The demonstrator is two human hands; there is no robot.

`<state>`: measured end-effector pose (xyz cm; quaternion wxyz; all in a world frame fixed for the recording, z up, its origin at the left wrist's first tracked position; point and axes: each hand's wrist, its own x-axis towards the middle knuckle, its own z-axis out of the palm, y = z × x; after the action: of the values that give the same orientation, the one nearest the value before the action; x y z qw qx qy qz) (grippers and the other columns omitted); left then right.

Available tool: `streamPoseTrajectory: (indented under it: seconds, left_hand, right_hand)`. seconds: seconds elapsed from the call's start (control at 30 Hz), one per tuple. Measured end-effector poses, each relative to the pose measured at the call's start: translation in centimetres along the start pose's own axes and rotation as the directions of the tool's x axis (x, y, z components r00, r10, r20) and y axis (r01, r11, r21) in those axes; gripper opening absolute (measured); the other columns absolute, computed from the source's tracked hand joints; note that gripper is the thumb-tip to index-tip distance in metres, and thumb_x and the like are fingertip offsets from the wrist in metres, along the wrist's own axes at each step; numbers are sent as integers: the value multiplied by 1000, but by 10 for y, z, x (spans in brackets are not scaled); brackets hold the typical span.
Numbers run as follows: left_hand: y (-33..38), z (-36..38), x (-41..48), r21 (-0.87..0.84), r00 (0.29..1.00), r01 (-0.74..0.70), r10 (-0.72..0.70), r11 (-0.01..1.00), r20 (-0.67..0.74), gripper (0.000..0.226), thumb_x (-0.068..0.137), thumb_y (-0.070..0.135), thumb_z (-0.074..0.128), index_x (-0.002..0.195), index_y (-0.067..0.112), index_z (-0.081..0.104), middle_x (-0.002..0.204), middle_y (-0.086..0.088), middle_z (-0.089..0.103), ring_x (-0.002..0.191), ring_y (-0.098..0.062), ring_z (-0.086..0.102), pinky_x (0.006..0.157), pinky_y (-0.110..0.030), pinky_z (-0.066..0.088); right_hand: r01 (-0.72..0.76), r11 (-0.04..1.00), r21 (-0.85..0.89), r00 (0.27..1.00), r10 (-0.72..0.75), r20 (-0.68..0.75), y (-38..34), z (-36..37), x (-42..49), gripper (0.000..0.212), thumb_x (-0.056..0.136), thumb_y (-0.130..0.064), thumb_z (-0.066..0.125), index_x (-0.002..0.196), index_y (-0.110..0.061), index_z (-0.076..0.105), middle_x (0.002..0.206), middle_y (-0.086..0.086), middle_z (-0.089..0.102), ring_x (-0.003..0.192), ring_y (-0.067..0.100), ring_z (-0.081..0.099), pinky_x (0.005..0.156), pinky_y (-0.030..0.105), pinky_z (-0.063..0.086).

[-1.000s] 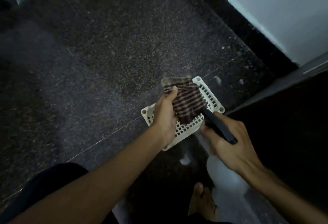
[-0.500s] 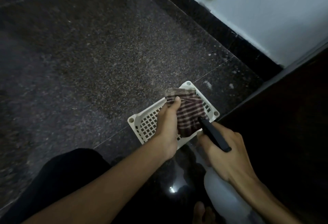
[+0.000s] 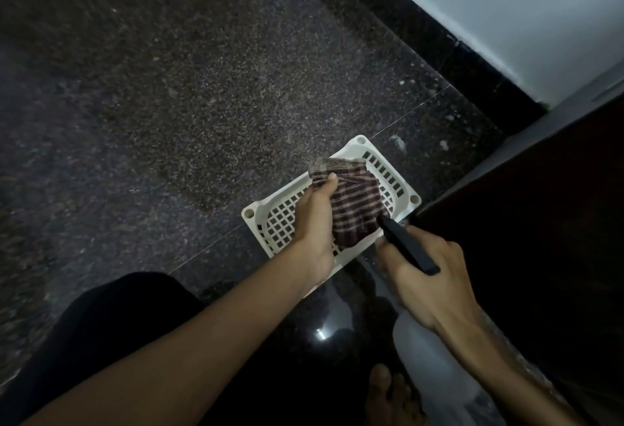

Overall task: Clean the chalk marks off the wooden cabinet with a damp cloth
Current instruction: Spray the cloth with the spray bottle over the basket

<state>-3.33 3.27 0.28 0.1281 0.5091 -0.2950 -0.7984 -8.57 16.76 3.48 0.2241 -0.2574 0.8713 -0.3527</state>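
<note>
A dark speckled stone floor [image 3: 169, 105] fills most of the view from 6 round to 12 o'clock. At 1 o'clock stands a pale wall [image 3: 523, 3] with a black skirting [image 3: 422, 37] along its foot. The dark wooden cabinet [image 3: 540, 240] takes up the side from 3 to 5 o'clock; its face is too dim to show any chalk marks. Just off centre toward 5 o'clock a white plastic lattice basket [image 3: 277, 197] sits on the floor, one corner close to the cabinet's edge.

The left hand [image 3: 315, 223] holds the checked cloth [image 3: 354, 206] above the basket, thumb pressed on top of the fabric, the other fingers hidden beneath it. The right hand [image 3: 429, 283], at 4 o'clock, has its fingers curled round the black spray head [image 3: 405, 246] of a pale translucent bottle [image 3: 422, 354]. The nozzle points at the cloth's lower edge; whether it touches cannot be told. A bare foot [image 3: 388, 395] shows at 6 o'clock.
</note>
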Motion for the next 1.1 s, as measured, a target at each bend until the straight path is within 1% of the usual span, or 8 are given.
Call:
streamPoseTrajectory:
  seconds: [0.13,0.3,0.4,0.57,0.7,0.9,1.03,1.1]
  left_hand:
    - [1,1,2,-4,1000,5,-5,1000,5,32,98,40,56,119,19,68,109,-1,75,100,-17,71,75,-30,54]
    - [0,1,3,-16,1000,26,-26,1000,4,31,98,39,56,119,19,68,111,-2,75,100,-18,70,74,-30,54]
    - [1,0,3,-18,999,33,-33,999,-1,32,98,39,57,120,19,67,111,-3,75,100,-18,70,73,-30,54]
    - [1,-1,7,-24,999,43,-43,999,-20,32,97,39,57,119,19,68,109,-3,75,100,-19,70,76,-32,54]
    - [2,-2,8,-30,999,53,-54,998,-11,30,98,38,56,117,18,69,109,-3,75,101,-19,69,81,-34,54]
    - [2,-2,8,-37,998,68,-68,997,-14,31,98,37,56,118,18,68,109,-3,75,100,-19,69,75,-32,53]
    - [4,-2,8,-50,998,63,-64,997,-14,30,98,36,55,117,17,69,110,-3,75,100,-19,69,75,-31,53]
    - [4,-1,7,-52,998,66,-67,996,-13,29,99,36,55,117,17,68,109,-3,74,99,-18,69,73,-30,52]
  right_hand:
    - [-30,1000,-5,999,30,25,3,5,2,37,85,-19,65,63,8,52,54,19,56,50,30,53,47,38,36]
    - [4,1000,-27,1000,-4,-13,4,10,2,31,86,-24,64,64,-4,56,52,7,56,48,19,52,44,27,35]
    - [-1,1000,13,1000,1,-14,4,9,4,28,87,-26,62,67,-6,58,53,7,58,50,18,53,44,21,34]
    - [-35,999,34,999,36,-38,8,8,9,37,87,-22,66,66,7,58,53,17,55,50,26,52,41,25,30]
    - [-52,998,41,999,52,-12,8,9,9,39,87,-26,63,68,8,58,56,19,58,54,31,56,48,39,39]
    - [-32,999,-9,999,31,-13,10,12,10,34,87,-28,64,64,-5,54,52,8,55,48,19,52,45,27,35]
    - [-67,998,-3,998,67,-17,11,14,10,38,85,-28,66,61,-1,56,52,11,58,50,24,55,49,38,40]
    - [-79,997,3,997,79,-22,10,15,10,42,85,-27,67,58,2,53,51,14,56,48,26,54,47,39,39]
